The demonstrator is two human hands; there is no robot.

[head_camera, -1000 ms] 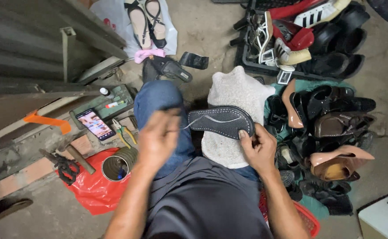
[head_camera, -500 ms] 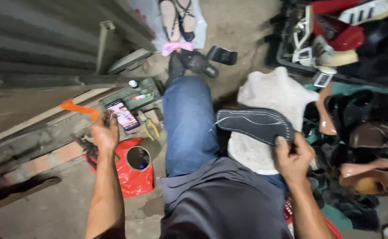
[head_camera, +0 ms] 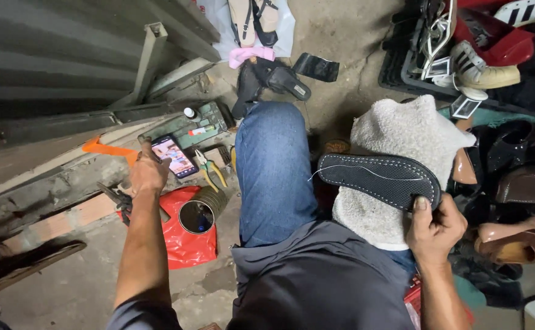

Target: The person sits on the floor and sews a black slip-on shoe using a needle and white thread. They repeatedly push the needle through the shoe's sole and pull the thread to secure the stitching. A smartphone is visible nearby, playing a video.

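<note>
Since the earlier frame, the left hand (head_camera: 147, 174) has settled, fingers loosely extended, on one phone (head_camera: 174, 156) at ten o'clock. The right hand (head_camera: 433, 224) stays clenched on one black sole (head_camera: 380, 178) (white-stitched, over the towel-draped knee) at three o'clock; one tin can (head_camera: 198, 214) lies at eight o'clock.

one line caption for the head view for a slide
Right hand grips a stitched black sole on a towel; left hand reaches beside a phone.

Black white-stitched shoe sole (head_camera: 380, 177), grey towel (head_camera: 402, 153), red bag (head_camera: 185, 235).

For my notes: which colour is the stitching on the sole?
White, on the black sole held by the right hand; head view.
</note>
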